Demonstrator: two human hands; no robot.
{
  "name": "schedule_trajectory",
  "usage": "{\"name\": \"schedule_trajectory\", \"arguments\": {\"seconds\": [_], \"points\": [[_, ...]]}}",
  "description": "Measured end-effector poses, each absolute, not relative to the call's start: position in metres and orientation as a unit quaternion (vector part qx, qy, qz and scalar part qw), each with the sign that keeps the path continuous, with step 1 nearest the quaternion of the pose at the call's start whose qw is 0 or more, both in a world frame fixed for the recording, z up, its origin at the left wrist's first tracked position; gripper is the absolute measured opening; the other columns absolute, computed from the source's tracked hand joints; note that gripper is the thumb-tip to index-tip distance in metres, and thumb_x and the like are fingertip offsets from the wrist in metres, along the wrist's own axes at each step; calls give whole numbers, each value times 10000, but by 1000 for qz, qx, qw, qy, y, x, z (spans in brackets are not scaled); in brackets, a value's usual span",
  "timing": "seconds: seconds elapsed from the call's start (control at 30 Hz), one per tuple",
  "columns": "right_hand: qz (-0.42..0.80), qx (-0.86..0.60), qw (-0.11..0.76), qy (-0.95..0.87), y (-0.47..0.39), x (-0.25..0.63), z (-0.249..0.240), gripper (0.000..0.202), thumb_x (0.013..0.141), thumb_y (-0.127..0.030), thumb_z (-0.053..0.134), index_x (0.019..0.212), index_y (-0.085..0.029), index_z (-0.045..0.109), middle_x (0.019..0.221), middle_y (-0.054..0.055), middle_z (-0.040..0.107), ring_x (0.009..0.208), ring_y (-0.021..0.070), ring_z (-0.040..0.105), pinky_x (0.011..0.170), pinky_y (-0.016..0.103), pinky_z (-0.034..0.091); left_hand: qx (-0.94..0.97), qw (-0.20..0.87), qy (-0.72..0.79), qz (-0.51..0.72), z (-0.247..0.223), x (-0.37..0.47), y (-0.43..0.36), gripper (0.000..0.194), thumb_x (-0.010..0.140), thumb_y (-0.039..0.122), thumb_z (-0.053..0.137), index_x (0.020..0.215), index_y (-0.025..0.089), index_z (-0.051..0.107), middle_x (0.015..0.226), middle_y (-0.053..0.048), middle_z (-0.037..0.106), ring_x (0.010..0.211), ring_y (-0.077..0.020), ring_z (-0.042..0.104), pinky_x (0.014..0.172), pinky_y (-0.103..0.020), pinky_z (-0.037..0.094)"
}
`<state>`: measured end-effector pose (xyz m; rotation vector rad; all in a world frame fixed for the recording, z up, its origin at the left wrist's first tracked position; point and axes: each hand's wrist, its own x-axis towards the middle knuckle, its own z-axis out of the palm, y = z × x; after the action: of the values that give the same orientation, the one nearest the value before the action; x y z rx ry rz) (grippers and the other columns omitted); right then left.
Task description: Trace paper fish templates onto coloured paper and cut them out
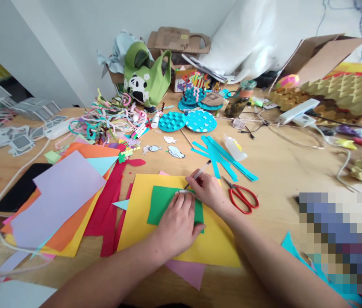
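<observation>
My left hand point(181, 220) lies flat with its fingers stretched out on a green sheet of paper point(159, 201). Under its fingertips a small white cutout point(183, 191) shows in part; the rest is hidden. My right hand point(209, 189) is closed around a pen point(202, 169) with a clear barrel, its tip down at the cutout's edge. The green sheet rests on a larger yellow sheet point(136, 214), with pink paper point(189, 273) sticking out beneath. Red-handled scissors point(244, 200) lie open just right of my right hand.
Teal paper strips point(224, 158) and a glue bottle point(235, 147) lie beyond my hands, near several fish cutouts point(175, 152). Coloured paper point(68, 188) is stacked at left. Farther back are pipe cleaners point(113, 115), a green panda bag point(155, 81) and a power strip point(299, 112).
</observation>
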<state>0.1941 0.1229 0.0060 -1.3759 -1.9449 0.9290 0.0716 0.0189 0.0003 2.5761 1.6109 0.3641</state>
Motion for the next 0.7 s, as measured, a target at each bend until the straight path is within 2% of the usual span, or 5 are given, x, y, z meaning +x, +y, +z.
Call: {"name": "schedule_trajectory", "arguments": {"seconds": [0.17,0.33,0.7], "points": [[391,-505,304,-707,113,201,4,291,857,-429,527,690,-194,572,728,46,657,557,148,564,536,261,422,835,47,532,128,-1,71,20,664,878,476,523,1336,2,439,1343,-201,490,1273,-326,395,1122,-464,290],[399,-538,326,-667,107,201,-2,288,870,-465,513,752,-206,551,580,11,603,513,163,553,490,265,394,838,47,528,129,0,71,20,650,878,467,522,1324,-1,453,1329,-199,490,1257,-337,395,1119,-469,286],[396,-547,339,-655,107,202,-3,301,869,-473,508,748,-200,542,619,27,631,510,156,560,484,261,405,836,48,529,136,1,72,20,635,877,469,523,1314,13,454,1297,-192,503,1225,-326,413,1099,-473,317]]}}
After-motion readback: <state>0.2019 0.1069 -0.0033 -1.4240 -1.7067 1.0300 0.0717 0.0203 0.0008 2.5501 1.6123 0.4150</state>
